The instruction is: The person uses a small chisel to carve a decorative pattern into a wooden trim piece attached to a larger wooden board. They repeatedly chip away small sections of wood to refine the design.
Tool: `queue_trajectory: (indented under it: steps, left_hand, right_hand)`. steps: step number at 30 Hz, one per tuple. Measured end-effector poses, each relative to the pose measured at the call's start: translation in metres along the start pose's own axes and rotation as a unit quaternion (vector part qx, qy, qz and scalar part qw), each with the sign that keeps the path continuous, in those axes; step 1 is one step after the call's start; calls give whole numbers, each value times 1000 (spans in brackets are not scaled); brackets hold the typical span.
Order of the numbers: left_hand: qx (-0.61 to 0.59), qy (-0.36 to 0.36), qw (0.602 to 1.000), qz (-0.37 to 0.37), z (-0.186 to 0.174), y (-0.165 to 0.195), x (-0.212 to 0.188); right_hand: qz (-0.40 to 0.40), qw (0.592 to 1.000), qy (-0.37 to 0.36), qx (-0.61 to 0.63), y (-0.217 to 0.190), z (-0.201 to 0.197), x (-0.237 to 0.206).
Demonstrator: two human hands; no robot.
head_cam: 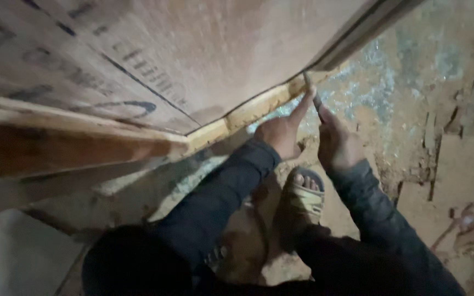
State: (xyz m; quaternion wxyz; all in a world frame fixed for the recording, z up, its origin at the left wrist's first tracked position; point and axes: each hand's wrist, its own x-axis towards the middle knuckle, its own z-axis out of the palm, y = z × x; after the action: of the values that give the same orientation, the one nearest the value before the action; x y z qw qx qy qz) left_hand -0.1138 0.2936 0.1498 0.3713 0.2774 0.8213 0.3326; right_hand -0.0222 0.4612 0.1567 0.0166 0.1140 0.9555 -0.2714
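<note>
Your right hand [336,143] clenches a thin, stiff grey metal rod [312,97] at the far pale wooden batten [248,112] under the large reddish plywood sheet [204,49], your left hand [283,134] steadying its slippery tip with an extended finger; grip low.

Whole shot's pretty smeared. The big reddish-brown plywood board [204,49] runs off the top and left edges. The thin grey tool [315,98] at upper centre is mostly buried in the right hand [336,143], can't tell what it is.
</note>
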Motion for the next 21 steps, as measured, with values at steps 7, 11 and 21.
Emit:
queue_trajectory:
  steps: [7, 11, 21]
  left_hand:
    - [17, 32, 999, 9, 9, -3, 4]
    - [18, 27, 999, 8, 9, -5, 7]
    - [7, 26, 999, 17, -1, 0, 1]
  right_hand:
    - [-68, 997, 32, 12, 2, -1, -1]
    - [-19, 1000, 8, 12, 2, 0, 1]
    - [-18, 999, 29, -15, -4, -6, 6]
